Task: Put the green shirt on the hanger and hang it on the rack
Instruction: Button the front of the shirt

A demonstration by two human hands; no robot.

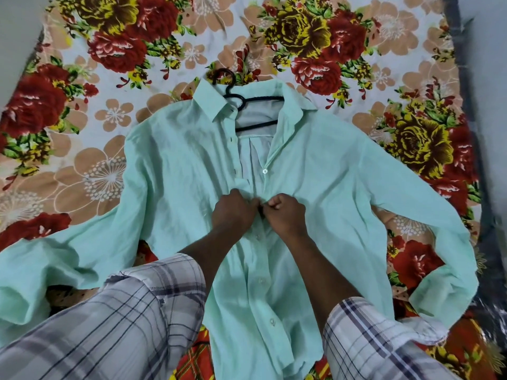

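Checked sleeves (115,325) fill the near edge, two forearms reaching out over the bed. One green shirt (170,171) lies flat, front up, on the flowered bedsheet (109,50), sleeves spread to both sides. One black hanger (238,101) is already inside it, its hook poking out past the collar (212,104).

At mid-chest the left hand (233,212) and the right hand (286,216) meet knuckle to knuckle on the front opening. Both are curled nearly closed, each pinching an edge of the cloth; from where I stand it looks like a button being fastened, though the button itself is hidden between the fingers.

So the step in hand seems to be closing the shirt over the hanger. One white button (265,171) above the hands is undone, and three show fastened below. Next would come finishing that button, then lifting everything by the hook. No rack is in sight.
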